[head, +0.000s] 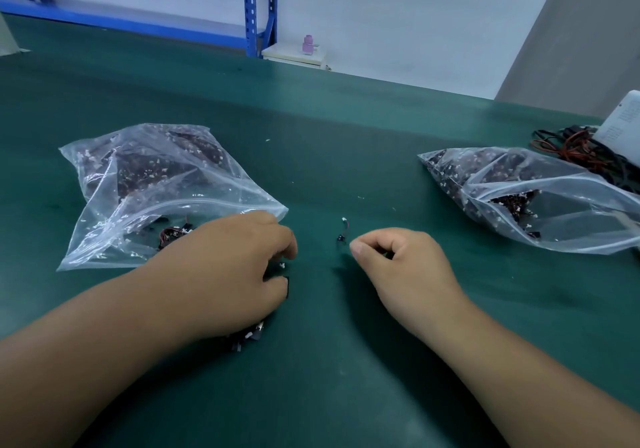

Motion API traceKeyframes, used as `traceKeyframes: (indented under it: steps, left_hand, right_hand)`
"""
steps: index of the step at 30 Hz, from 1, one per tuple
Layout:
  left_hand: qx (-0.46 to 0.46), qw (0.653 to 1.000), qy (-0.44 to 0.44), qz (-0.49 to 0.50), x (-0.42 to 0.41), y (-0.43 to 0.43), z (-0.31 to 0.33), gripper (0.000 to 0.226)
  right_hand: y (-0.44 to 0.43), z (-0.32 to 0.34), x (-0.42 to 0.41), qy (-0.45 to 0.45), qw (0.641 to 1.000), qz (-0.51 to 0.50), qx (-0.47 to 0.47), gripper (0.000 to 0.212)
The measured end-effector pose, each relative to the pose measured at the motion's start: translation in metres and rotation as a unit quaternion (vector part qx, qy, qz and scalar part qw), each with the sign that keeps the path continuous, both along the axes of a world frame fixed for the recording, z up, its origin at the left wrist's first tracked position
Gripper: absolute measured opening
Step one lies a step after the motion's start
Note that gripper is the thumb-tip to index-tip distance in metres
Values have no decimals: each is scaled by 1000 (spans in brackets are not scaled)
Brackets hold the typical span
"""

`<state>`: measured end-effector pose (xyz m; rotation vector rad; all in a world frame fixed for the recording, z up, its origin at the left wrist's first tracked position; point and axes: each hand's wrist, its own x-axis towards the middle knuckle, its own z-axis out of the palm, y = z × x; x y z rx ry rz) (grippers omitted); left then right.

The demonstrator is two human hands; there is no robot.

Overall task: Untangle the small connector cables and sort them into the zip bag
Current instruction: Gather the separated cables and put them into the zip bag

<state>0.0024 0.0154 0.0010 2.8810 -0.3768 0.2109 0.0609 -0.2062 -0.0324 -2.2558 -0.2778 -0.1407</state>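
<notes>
Fingers (277, 240) of the left hand (225, 267) are curled down over a clump of connector cables (249, 337) on the table (329, 361), gripping it. Dark ends poke out under the palm and by the fingertips. Beyond those fingers and off to their left lies a zip bag (156, 188), its mouth gaping toward the hand, with plenty of cables inside.

Now the one to watch: a single loose cable (342, 230) lies in the gap between the two hands. Its white plug is at the far end, and its long axis runs away from the person. It sits just off the thumb tip of the right hand (401, 264), a shade beyond and to the left, apart from it. The right fingers (377, 240) are clenched, thumb against forefinger, and no cable shows between them. The right hand is the nearer, I'd say, so a short reach forward and left should do it.

Further right lies a second bag (536, 202), also open, with red-and-black wires (571, 150) behind it.
</notes>
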Motion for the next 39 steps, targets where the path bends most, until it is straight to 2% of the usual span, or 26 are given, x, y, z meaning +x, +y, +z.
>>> traceKeyframes:
  steps: [3,5,8,11,13,15,20,24,29,32,35,37,39]
  left_hand:
    - [-2,1000,20,-9,1,-4,0,12]
    - [-11,1000,17,-22,3,-7,-2,9]
    - [-39,999,6,-38,3,-10,-5,4]
    - [-106,993,-16,-51,2,-16,-6,6]
    - [-151,986,-31,-58,2,-18,-7,11]
    - [-193,978,-40,-67,1,-20,-7,16]
    - [-273,961,-21,-51,1,-22,-11,24]
    - [-301,951,2,-73,1,-23,-13,26]
    - [-260,963,7,-69,2,-22,-13,28]
    - [-141,989,-23,-48,1,-15,-12,34]
    - [-48,997,-40,-46,-2,-11,-7,31]
    - [-20,998,-26,-46,-2,-10,-4,28]
    - [-31,998,-12,-55,-2,-11,-4,19]
  right_hand:
    - [-4,-3,-2,-19,1000,-6,-23,24]
    - [-5,-1,-5,-33,999,2,-39,25]
    - [-2,3,-14,-67,993,67,-67,3]
    - [5,8,-28,-82,980,149,-101,35]
    - [8,8,-31,-83,977,167,-105,40]
    - [8,6,-31,-90,977,166,-95,36]
    - [7,1,-25,-78,983,160,-32,8]
    - [7,-1,-25,-81,983,162,-23,16]
    - [5,-2,-21,-74,988,133,-7,5]
    - [0,-2,-13,-66,995,76,9,6]
    - [-9,-3,0,-39,999,30,-17,5]
    - [-14,-2,8,-19,999,8,-30,7]
    - [-14,-1,14,-12,999,-4,-41,9]
